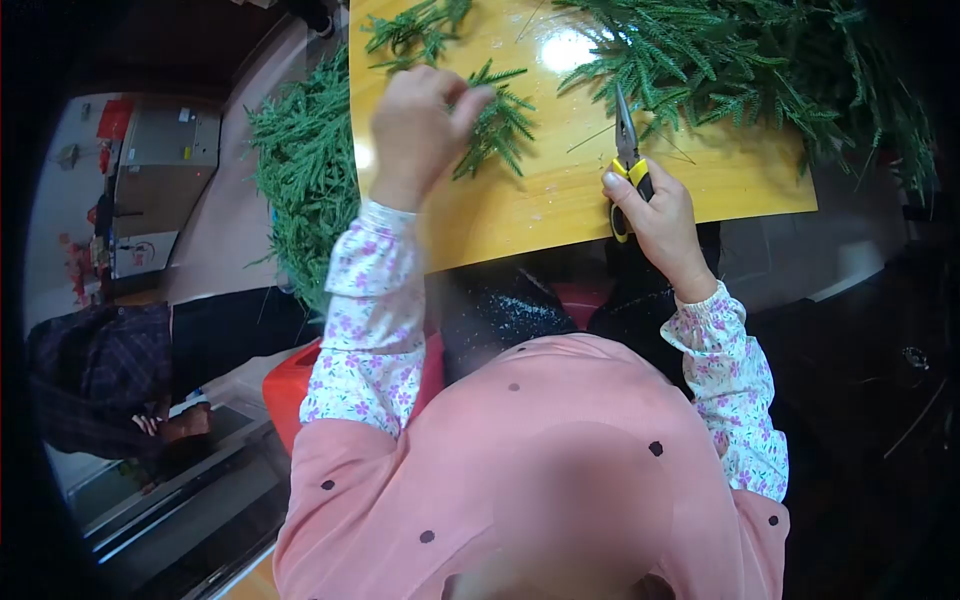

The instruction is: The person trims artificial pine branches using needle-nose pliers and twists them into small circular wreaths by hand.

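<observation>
Needle-nose pliers (627,130) with yellow-and-black handles are gripped in my right hand (657,218), jaws pointing away from me over the table. My left hand (418,125) is smeared by motion above the table's left part. Its fingers are partly hidden, so whether they hold anything does not show. Right beside its thumb is a small green artificial pine sprig (503,135); contact between them cannot be made out. Farther back, another green sprig (420,35) lies near the table's left edge.
A large pile of green branches (700,60) covers the back right of the yellow table (520,225). More greenery (310,170) stands beyond the left edge. A red plastic seat (285,385) is by my left side. Another person (110,370) in dark plaid is at far left.
</observation>
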`<state>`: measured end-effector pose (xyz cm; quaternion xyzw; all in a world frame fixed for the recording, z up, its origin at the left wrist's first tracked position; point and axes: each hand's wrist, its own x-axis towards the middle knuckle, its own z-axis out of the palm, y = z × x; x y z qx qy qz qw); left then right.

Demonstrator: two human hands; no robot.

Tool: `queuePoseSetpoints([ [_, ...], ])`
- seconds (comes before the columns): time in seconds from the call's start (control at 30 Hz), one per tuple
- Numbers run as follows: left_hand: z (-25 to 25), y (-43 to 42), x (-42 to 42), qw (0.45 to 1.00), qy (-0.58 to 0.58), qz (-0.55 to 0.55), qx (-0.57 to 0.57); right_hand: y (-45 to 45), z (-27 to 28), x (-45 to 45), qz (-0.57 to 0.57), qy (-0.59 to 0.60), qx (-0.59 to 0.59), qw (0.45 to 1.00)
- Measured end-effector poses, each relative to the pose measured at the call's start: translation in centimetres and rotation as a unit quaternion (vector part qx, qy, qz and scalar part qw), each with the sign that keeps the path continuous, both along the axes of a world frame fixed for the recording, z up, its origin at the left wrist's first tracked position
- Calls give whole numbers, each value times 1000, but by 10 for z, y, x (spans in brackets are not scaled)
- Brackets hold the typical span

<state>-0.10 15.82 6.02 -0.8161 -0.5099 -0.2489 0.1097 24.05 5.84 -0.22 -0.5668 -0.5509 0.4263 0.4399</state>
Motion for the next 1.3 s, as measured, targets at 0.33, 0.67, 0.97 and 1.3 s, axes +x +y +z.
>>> queuePoseSetpoints([
  [0.33, -13, -59, -13, 986, -102, -120, 61, -7, 0, 0, 15, 43, 11, 999],
  [0.67, -24, -116, 15, 972, -141, -186, -15, -25, 42, -15, 163, 373, -197, 892],
  [0.97, -26, -129, 20, 750, -481, -74, -448, -36, 30, -19, 140, 130, 19, 981],
  [1.3, -29, -131, 33, 505, -726, -56, -463, -47, 36, -38, 168, -21, 166, 972],
])
